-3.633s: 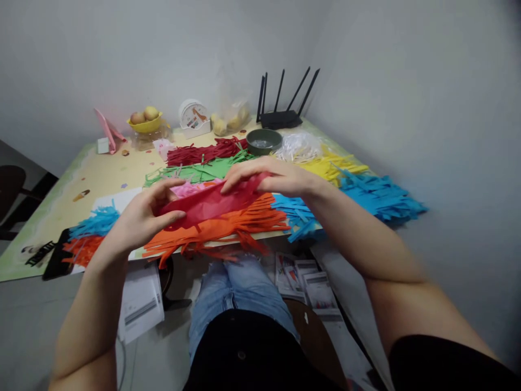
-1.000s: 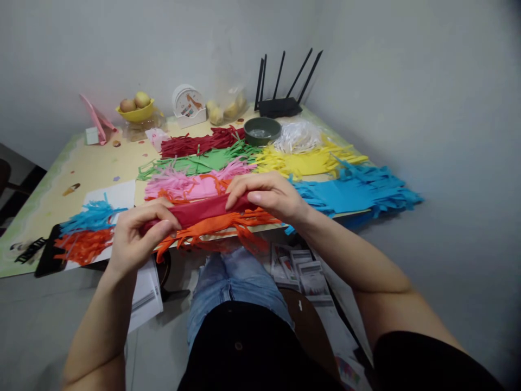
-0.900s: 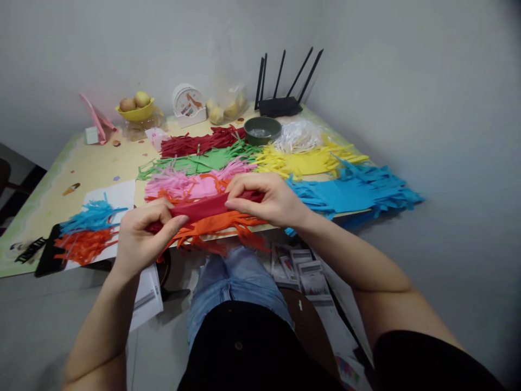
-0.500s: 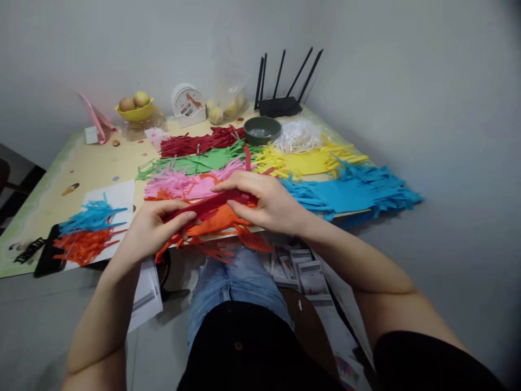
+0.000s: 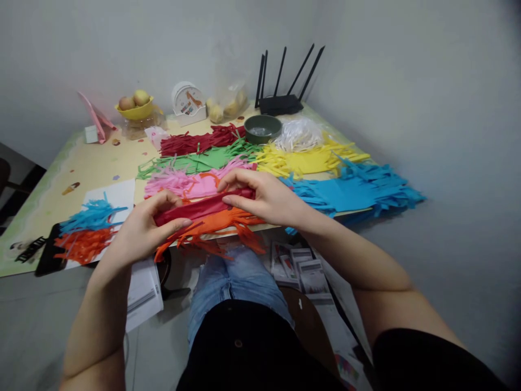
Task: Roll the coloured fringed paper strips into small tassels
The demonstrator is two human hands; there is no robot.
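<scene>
A folded strip of dark red tissue paper (image 5: pixel 199 208) stretches between my two hands above the front edge of the table. My left hand (image 5: pixel 157 220) grips its left end, thumb on top. Around the right end my right hand (image 5: pixel 260 198) is closed, with thumb and fingers pinching the paper. Right under the strip lies orange fringed tissue paper (image 5: pixel 220 224), partly hanging over the edge. Behind my hands are pink fringed paper (image 5: pixel 191 182), green fringed paper (image 5: pixel 207 160) and a dark red fringed bundle (image 5: pixel 199 142).
Blue fringe (image 5: pixel 345 190) and yellow fringe (image 5: pixel 309 161) lie to the right, near a white stringy bundle (image 5: pixel 299 134). A dark green bowl (image 5: pixel 262 130) and a black router (image 5: pixel 280 104) stand behind. Small blue and orange tassels (image 5: pixel 87 233) lie at left beside a phone (image 5: pixel 46 255).
The red strip now lies flatter and shows more of its surface between my hands. My left hand has shifted slightly left, and its fingers have curled up.
</scene>
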